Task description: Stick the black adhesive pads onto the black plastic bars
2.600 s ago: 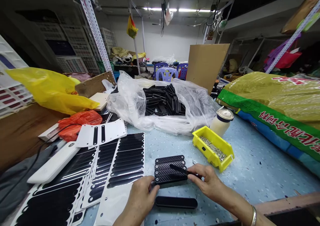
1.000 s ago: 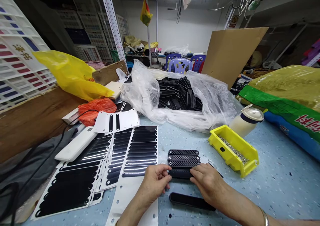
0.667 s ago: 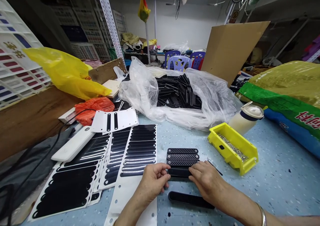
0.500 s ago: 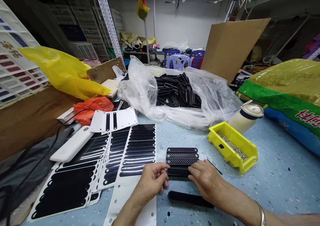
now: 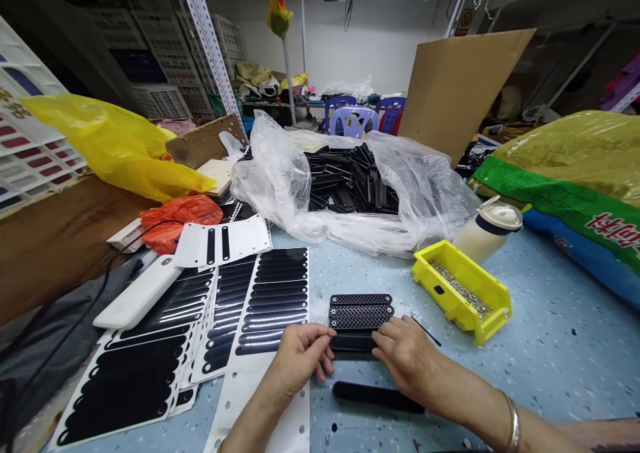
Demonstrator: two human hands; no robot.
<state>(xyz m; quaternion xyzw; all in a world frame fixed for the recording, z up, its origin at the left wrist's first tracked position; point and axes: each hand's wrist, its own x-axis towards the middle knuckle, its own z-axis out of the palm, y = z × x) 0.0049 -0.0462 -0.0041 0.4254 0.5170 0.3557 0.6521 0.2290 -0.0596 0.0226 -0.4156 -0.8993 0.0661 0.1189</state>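
Observation:
A smooth black strip-shaped piece (image 5: 353,343) lies across the blue speckled table between my two hands. My left hand (image 5: 306,353) pinches its left end between thumb and forefinger. At its right end my right hand (image 5: 403,353) has its fingers closed over the piece, hiding that tip. Just beyond lie several black pieces with a crosshatched face (image 5: 361,311), side by side. Nearer to me rests another smooth black piece (image 5: 375,397), partly beneath my right wrist. A thin dark rod (image 5: 427,331) sticks out past my right hand.
White sheets of black strip stickers (image 5: 273,306) lie at left, under a white oblong device (image 5: 137,293). A yellow bin (image 5: 463,293) of small metal parts stands right, beside a cream bottle (image 5: 483,229). Behind, a clear plastic bag (image 5: 345,223) holds many black pieces.
The view has shifted slightly, so everything sits a little further left. Both hands keep their places at the ends of the black piece.

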